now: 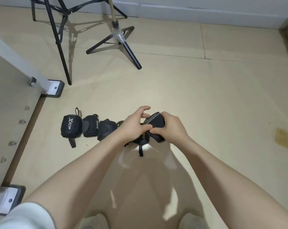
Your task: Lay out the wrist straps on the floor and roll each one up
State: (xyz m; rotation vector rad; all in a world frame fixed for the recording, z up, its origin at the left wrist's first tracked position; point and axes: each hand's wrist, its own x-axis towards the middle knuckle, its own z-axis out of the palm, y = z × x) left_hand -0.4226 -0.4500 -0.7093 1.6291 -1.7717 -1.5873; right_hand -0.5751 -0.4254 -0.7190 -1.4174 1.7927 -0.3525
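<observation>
1. Head view, looking down past my forearms to the beige floor (pixel 206 104); my two shoes show at the bottom edge.
2. Right hand (pixel 170 129): fingers curled round the grey-striped strap (pixel 154 120), gripping the roll so it cannot spring loose. The roll is lifted off the floor, held between both hands.
3. Left hand (pixel 135 126): thumb and fingers pinching the near side of the same strap where it meets my right thumb, index finger raised above it. I judge this hand is feeding or tightening the last turn, with the closing flap likely still to be pressed down.
4. Lettered strap (pixel 142 138): a dark roll with yellow-green lettering, partly hidden under my hands, its loop tail hanging toward me. I cannot tell whether it rests on the floor or touches my palms.
5. Finished rolls, in a row to the left on the floor, each touching the next: XTEP roll (pixel 71 127), second roll (pixel 90 128), third roll (pixel 106 130). A fourth (pixel 119 125) peeks out behind my left wrist. Lined up so that done work stays apart from work in hand.
6. Progress, as a judgement: most straps rolled; the striped one is near completion and would join the right end of the row.
7. Surroundings: black tripod legs (pixel 60 47), a light-stand base (pixel 123 45), and a metal table foot (pixel 52 88), all well apart from the straps.
</observation>
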